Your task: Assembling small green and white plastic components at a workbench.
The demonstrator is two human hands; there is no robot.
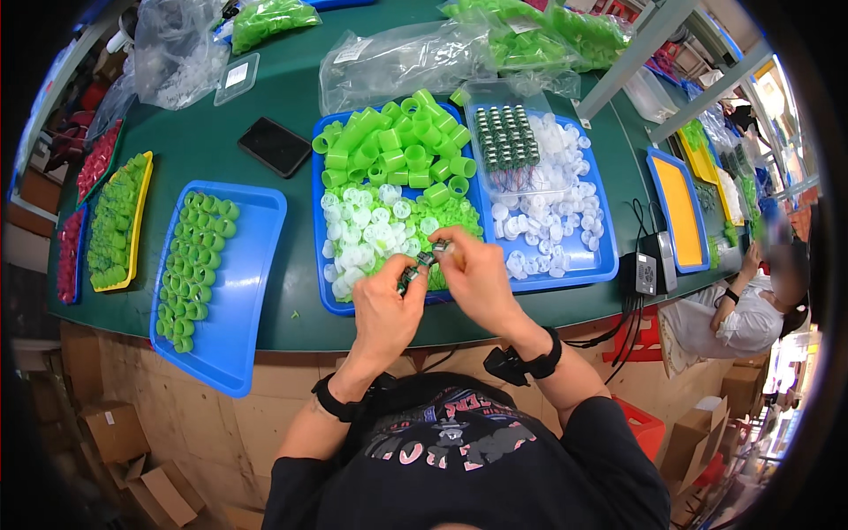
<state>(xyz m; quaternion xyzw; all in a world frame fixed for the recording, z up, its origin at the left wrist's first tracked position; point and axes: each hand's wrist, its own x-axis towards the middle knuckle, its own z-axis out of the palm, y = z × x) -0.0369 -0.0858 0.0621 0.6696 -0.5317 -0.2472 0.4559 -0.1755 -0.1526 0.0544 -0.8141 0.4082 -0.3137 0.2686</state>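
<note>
Above the near edge of a blue tray (329,296), my two hands meet. My left hand (387,305) is closed, pinching a small green circuit board (408,279) between thumb and fingers. Close beside it, my right hand (477,276) pinches a small green-and-silver electronic part (438,248); whether it joins the left one I cannot tell. Beneath and beyond the hands lie white translucent plastic caps (358,231), small bright green pieces (455,215) and green plastic tubes (389,141). A clear plastic box (539,184) of similar boards (506,137) stands to the right over more caps (530,256).
Left, a blue tray (234,291) holds rows of green tubes (190,265); a phone (274,147) lies behind it. Yellow (115,284) and red-filled trays stand farther left. Plastic bags (397,66) lie at the back. Right are a black power box (647,274), cables and a seated person (738,309).
</note>
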